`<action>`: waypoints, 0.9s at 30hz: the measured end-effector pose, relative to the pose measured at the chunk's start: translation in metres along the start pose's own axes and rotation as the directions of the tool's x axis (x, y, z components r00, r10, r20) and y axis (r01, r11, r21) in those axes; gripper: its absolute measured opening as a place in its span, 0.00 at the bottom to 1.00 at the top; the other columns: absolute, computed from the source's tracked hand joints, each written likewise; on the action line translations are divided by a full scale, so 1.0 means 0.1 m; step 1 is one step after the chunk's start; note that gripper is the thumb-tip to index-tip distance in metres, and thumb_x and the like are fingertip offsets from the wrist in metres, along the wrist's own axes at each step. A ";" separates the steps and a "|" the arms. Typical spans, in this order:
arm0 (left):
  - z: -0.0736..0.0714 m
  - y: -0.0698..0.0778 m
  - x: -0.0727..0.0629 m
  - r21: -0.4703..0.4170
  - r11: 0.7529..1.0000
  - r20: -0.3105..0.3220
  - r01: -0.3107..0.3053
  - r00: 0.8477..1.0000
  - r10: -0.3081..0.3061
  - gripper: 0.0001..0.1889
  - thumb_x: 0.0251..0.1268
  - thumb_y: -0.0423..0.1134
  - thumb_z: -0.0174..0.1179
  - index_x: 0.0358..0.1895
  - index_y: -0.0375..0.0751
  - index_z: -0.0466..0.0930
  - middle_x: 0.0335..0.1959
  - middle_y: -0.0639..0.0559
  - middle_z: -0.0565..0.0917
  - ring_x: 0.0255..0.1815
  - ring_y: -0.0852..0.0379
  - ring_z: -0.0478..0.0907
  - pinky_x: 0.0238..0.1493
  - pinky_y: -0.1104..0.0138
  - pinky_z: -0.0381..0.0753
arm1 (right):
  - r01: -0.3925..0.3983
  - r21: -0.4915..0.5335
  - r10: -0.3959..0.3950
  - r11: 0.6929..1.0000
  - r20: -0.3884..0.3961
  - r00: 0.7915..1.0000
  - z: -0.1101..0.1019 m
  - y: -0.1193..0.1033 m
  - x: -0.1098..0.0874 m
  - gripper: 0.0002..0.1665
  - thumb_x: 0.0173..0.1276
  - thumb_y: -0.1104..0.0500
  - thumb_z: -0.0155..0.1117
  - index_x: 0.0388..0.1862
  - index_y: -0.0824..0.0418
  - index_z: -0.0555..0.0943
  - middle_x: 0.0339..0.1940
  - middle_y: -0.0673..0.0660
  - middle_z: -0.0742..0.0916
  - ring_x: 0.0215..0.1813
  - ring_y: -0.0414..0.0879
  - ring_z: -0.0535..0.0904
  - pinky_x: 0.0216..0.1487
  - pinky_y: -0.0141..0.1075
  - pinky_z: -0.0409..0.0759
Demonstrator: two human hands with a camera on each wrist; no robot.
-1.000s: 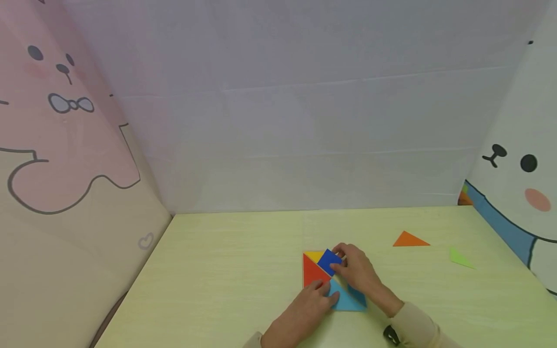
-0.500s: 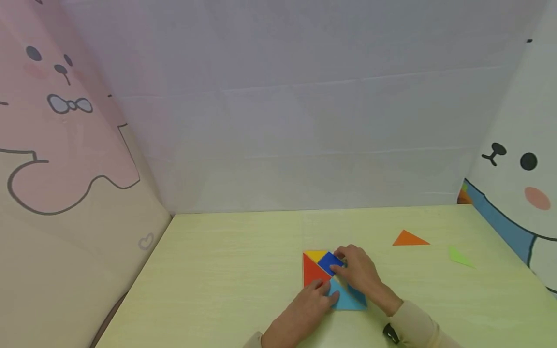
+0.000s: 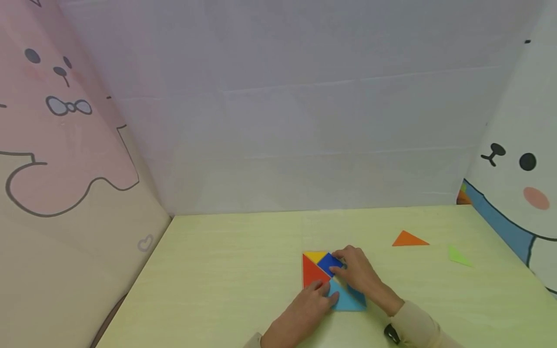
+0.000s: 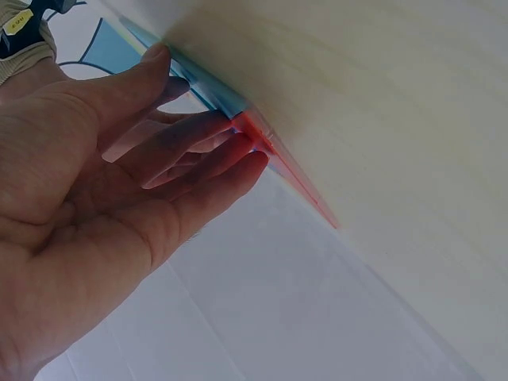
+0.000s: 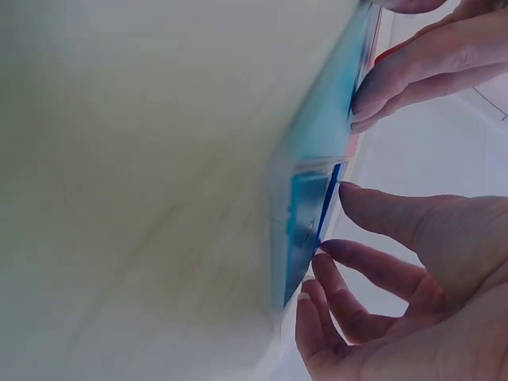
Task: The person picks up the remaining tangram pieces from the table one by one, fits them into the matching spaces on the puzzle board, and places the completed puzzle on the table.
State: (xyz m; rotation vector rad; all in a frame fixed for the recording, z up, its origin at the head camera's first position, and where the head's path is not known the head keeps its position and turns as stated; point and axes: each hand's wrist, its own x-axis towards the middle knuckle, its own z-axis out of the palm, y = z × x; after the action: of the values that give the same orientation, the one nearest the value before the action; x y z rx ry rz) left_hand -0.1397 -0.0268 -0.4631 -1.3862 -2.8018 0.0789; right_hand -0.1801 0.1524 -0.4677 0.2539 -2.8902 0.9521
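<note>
A tangram set lies in a shallow square tray (image 3: pixel 338 280). In it are a red triangle (image 3: pixel 312 273), a yellow triangle (image 3: pixel 315 256), a light blue triangle (image 3: pixel 344 300) and a darker blue piece (image 3: pixel 358 295) at the right. Between thumb and fingers, my right hand (image 3: pixel 358 271) pinches a dark blue square (image 3: pixel 325 263) beside the yellow and red triangles. My left hand (image 3: pixel 304 308) rests fairly straight fingers on the red and light blue triangles. In the left wrist view its fingertips touch the red triangle (image 4: pixel 266 139). The right fingers hide part of the tray's right side.
An orange triangle (image 3: pixel 409 239) and a light green piece (image 3: pixel 458 256) lie loose on the pale yellow table (image 3: pixel 226 270), right of the tray. A white sheet (image 3: pixel 278 121) closes off the back, and printed panels stand at both sides.
The dark blue square, in my right hand's pinch, has shifted slightly toward me and to the right, lying flatter beside the yellow triangle. My left hand has stayed in place.
</note>
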 end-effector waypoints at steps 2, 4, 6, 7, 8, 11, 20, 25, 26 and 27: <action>0.00 0.00 0.00 0.002 1.000 0.002 -0.002 1.000 0.002 0.22 0.70 0.38 0.67 0.66 0.51 0.82 0.58 0.53 0.82 0.59 0.57 0.78 0.61 0.69 0.78 | 0.023 -0.015 -0.023 1.000 0.017 1.000 0.00 0.00 -0.01 0.20 0.66 0.62 0.75 0.54 0.70 0.86 0.44 0.60 0.84 0.46 0.53 0.75 0.46 0.45 0.80; 0.01 0.00 0.00 0.002 1.000 0.000 -0.004 1.000 0.004 0.22 0.70 0.38 0.67 0.66 0.51 0.82 0.59 0.53 0.82 0.60 0.57 0.78 0.61 0.69 0.78 | 0.056 -0.036 -0.055 0.998 0.023 0.998 0.00 -0.01 -0.01 0.21 0.66 0.62 0.75 0.55 0.71 0.85 0.45 0.61 0.83 0.47 0.55 0.75 0.47 0.46 0.80; 0.01 -0.01 0.00 0.000 1.000 -0.002 -0.004 1.000 0.004 0.22 0.70 0.38 0.67 0.66 0.51 0.82 0.59 0.53 0.82 0.60 0.57 0.78 0.61 0.69 0.78 | 0.077 -0.056 -0.075 0.995 0.024 0.997 0.01 -0.01 -0.02 0.22 0.66 0.62 0.75 0.56 0.71 0.85 0.45 0.62 0.82 0.47 0.55 0.74 0.47 0.46 0.80; 0.01 0.00 0.00 0.002 1.000 -0.004 -0.004 1.000 0.004 0.22 0.70 0.38 0.67 0.66 0.51 0.82 0.59 0.53 0.82 0.60 0.57 0.78 0.61 0.69 0.78 | 0.085 -0.066 -0.083 0.994 0.026 0.996 0.01 -0.01 -0.02 0.22 0.66 0.62 0.75 0.56 0.72 0.85 0.45 0.62 0.82 0.47 0.56 0.74 0.47 0.46 0.80; 0.01 0.00 0.00 -0.003 1.000 -0.003 -0.002 1.000 0.002 0.22 0.70 0.38 0.67 0.66 0.51 0.82 0.59 0.53 0.82 0.60 0.57 0.78 0.61 0.69 0.78 | 0.090 -0.074 -0.088 0.993 0.027 0.996 0.01 0.00 -0.02 0.22 0.66 0.62 0.74 0.56 0.71 0.85 0.45 0.62 0.82 0.47 0.56 0.74 0.47 0.47 0.80; 0.02 0.00 0.00 -0.007 1.000 -0.007 -0.001 1.000 0.001 0.22 0.70 0.38 0.67 0.66 0.51 0.82 0.59 0.53 0.82 0.60 0.56 0.78 0.61 0.69 0.78 | 0.114 -0.124 -0.111 0.986 0.032 0.993 0.03 0.00 -0.02 0.23 0.67 0.61 0.74 0.57 0.71 0.85 0.46 0.63 0.81 0.48 0.57 0.73 0.48 0.48 0.80; 0.03 -0.01 0.01 0.055 0.998 -0.054 -0.030 0.998 0.033 0.20 0.70 0.36 0.67 0.63 0.51 0.84 0.55 0.53 0.83 0.56 0.58 0.78 0.59 0.71 0.78 | 0.162 -0.237 -0.151 0.958 0.063 0.986 0.04 0.01 -0.05 0.26 0.70 0.57 0.72 0.62 0.69 0.82 0.49 0.64 0.79 0.50 0.57 0.71 0.45 0.45 0.75; 0.03 0.00 0.03 0.038 0.999 -0.004 -0.007 1.000 0.008 0.22 0.70 0.39 0.67 0.66 0.52 0.82 0.60 0.54 0.82 0.59 0.57 0.78 0.61 0.70 0.78 | 0.150 -0.183 -0.143 0.972 0.048 0.989 0.03 0.00 -0.05 0.26 0.68 0.58 0.73 0.61 0.69 0.83 0.49 0.64 0.79 0.50 0.57 0.71 0.47 0.47 0.76; 0.02 0.00 0.04 0.033 0.999 0.005 -0.004 1.000 0.004 0.22 0.70 0.39 0.67 0.66 0.53 0.82 0.60 0.54 0.82 0.60 0.57 0.78 0.61 0.70 0.78 | 0.144 -0.167 -0.138 0.975 0.046 0.989 0.02 0.00 -0.05 0.26 0.68 0.58 0.73 0.61 0.69 0.83 0.49 0.64 0.79 0.50 0.57 0.71 0.47 0.48 0.76; 0.02 0.00 0.04 0.026 1.000 0.013 0.000 1.000 0.000 0.22 0.70 0.40 0.67 0.66 0.53 0.82 0.60 0.54 0.82 0.60 0.57 0.78 0.61 0.70 0.78 | 0.137 -0.148 -0.132 0.980 0.045 0.990 0.02 0.00 -0.05 0.26 0.68 0.58 0.74 0.61 0.69 0.82 0.49 0.63 0.79 0.51 0.57 0.71 0.48 0.49 0.76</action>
State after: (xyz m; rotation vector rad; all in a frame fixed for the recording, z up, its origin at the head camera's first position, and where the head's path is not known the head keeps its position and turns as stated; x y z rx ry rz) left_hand -0.1422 -0.0234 -0.4655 -1.3853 -2.8002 0.1242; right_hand -0.1750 0.1519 -0.4696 0.4512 -2.9132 0.7110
